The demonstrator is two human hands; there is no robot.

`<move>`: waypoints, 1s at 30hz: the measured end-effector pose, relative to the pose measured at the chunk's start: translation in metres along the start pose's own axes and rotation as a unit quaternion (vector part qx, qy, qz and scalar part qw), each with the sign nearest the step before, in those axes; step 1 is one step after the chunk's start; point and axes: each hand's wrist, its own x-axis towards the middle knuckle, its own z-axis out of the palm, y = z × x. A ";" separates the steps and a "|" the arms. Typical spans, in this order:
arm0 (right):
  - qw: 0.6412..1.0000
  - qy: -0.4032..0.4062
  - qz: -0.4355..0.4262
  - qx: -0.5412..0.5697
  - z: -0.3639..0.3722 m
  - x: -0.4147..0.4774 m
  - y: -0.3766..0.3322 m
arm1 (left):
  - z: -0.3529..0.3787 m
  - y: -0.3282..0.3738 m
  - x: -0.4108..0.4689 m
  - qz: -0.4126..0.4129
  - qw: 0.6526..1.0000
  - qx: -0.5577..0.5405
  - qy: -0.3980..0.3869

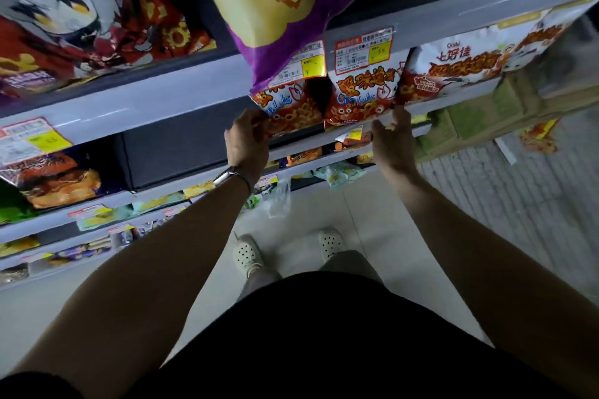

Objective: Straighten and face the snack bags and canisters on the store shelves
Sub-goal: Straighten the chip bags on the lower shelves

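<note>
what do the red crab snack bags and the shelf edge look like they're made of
Red crab snack bags: thin printed plastic film, glossy, judging by the creases and light glare on the fronts; the left hand grips the left bag's lower corner. Shelf edge: smooth pale grey, likely painted metal, though plastic can't be ruled out; it shows a soft even sheen and carries paper price tags.
</note>
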 end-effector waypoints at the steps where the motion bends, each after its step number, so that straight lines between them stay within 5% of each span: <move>1: 1.000 0.007 0.007 0.003 0.003 -0.005 0.000 | -0.007 -0.007 0.002 0.011 1.000 0.005 -0.007; 17: 0.992 -0.092 0.038 -0.074 0.039 -0.053 -0.032 | -0.014 -0.008 0.016 0.109 0.989 -0.001 -0.097; 30: 0.963 -0.199 -0.082 -0.161 0.046 -0.054 -0.041 | -0.033 0.018 -0.008 0.063 0.983 0.119 -0.122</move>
